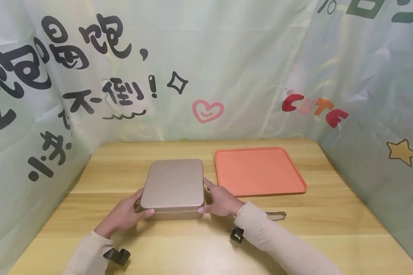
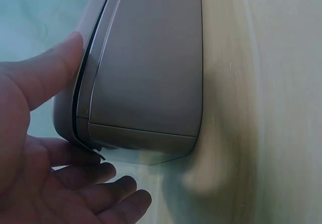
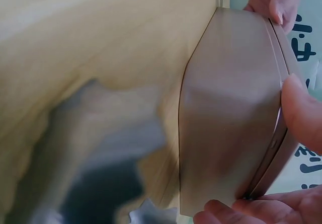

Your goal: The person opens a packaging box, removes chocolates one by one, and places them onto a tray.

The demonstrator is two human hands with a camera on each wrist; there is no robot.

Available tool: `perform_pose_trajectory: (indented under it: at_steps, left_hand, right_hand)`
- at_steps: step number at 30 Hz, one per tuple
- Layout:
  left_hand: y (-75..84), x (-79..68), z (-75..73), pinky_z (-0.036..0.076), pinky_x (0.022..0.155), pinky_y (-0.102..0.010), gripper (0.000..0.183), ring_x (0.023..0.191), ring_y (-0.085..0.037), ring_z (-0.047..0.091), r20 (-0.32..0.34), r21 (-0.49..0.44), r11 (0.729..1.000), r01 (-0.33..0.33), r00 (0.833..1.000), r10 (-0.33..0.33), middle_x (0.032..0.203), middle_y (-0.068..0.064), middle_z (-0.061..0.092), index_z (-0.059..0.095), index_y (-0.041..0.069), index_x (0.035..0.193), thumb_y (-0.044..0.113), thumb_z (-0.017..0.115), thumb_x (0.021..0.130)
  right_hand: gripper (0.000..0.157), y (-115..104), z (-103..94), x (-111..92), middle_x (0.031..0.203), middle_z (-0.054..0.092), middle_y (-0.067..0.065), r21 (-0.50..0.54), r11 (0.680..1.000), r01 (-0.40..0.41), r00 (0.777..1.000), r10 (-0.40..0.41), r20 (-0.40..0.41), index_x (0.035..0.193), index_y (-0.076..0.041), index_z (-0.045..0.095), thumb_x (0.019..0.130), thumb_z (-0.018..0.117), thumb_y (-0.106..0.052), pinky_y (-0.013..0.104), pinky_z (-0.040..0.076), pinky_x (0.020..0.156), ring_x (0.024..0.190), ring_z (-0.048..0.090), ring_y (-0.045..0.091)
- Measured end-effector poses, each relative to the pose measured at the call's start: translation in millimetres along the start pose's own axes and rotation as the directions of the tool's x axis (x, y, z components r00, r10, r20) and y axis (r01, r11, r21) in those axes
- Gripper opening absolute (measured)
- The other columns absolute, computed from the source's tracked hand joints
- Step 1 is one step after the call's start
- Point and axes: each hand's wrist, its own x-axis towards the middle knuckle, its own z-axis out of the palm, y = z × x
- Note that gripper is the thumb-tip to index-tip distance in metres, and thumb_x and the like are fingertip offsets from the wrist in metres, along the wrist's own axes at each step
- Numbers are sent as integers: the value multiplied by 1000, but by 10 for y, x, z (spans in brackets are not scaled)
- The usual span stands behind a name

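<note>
Left hand [image 1: 125,214] and right hand [image 1: 223,201] both pinch the lid [image 1: 173,183] at its sides, left's lower fingers spread; box [image 1: 175,215] sits left of the orange tray [image 1: 261,172], so imo keep both grips level so nothing jams

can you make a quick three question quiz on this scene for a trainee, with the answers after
1. Multiple choice: in the head view, which is nearer the orange tray? a) left hand b) right hand
2. True or false: the lid is lying on the tray.
3. Fill in: in the head view, the brown box stands to the ___ of the tray.

Key:
1. b
2. False; the lid is on the box.
3. left
</note>
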Motion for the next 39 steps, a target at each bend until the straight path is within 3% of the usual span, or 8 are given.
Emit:
perform_pose_trajectory:
  at_steps: [9,10,16,17,23,28,35,39]
  left_hand:
    - [37,38,-58,42,101,-59,80,125,-50,44,-21,7,1000,-30,999,31,143,-31,40,31,-5,148,37,69,90]
    - [39,42,-69,43,100,-59,79,124,-50,45,-27,2,999,-38,999,38,142,-31,42,32,-5,148,35,69,90]
    - [67,114,-140,44,101,-54,74,123,-46,48,-74,-43,996,-77,995,74,136,-30,49,35,-7,145,32,68,92]
    - [74,131,-154,44,101,-54,74,123,-46,49,-78,-48,996,-71,995,67,135,-30,50,36,-7,145,33,67,92]
    - [135,237,-271,49,96,-54,67,115,-44,55,-92,-14,999,-32,995,31,128,-27,57,39,-4,145,34,63,94]
    - [196,316,-371,51,86,-55,65,105,-42,59,-92,48,999,14,996,-10,120,-28,60,45,-3,142,40,59,95]
    - [240,460,-470,45,98,-59,71,116,-51,53,-61,28,999,14,998,-13,139,-34,43,40,-6,143,47,53,97]
    - [233,551,-507,41,102,-58,79,121,-50,48,-29,-11,1000,14,999,-14,149,-29,31,24,-5,150,49,50,98]
  right_hand:
    - [103,-21,-48,-1,142,44,26,-23,1000,7,1000,-7,-3,154,-2,17,79,81,-34,46,33,113,131,43,38]
    - [103,-29,-58,-5,142,45,27,-19,1000,8,1000,-8,0,154,-2,17,80,80,-35,47,34,112,122,53,37]
    - [94,-34,-148,10,141,47,26,39,999,14,1000,-14,2,154,-4,21,84,76,-36,49,36,110,119,55,36]
    - [92,-21,-159,22,142,46,25,52,999,15,1000,-15,2,153,-4,22,85,75,-36,50,34,111,129,46,37]
    - [82,19,-244,117,150,36,20,185,981,52,999,-51,-9,153,-2,22,92,67,-35,49,36,110,134,41,34]
    - [75,8,-323,209,149,41,16,257,961,98,995,-86,-58,151,0,26,96,59,-38,45,34,112,136,40,29]
    - [79,-17,-420,294,147,43,19,308,950,58,994,-26,-107,152,1,22,97,53,-47,43,29,115,136,39,31]
    - [72,-41,-464,363,147,41,22,407,912,57,985,15,-172,150,3,27,99,52,-42,45,31,114,135,39,35]
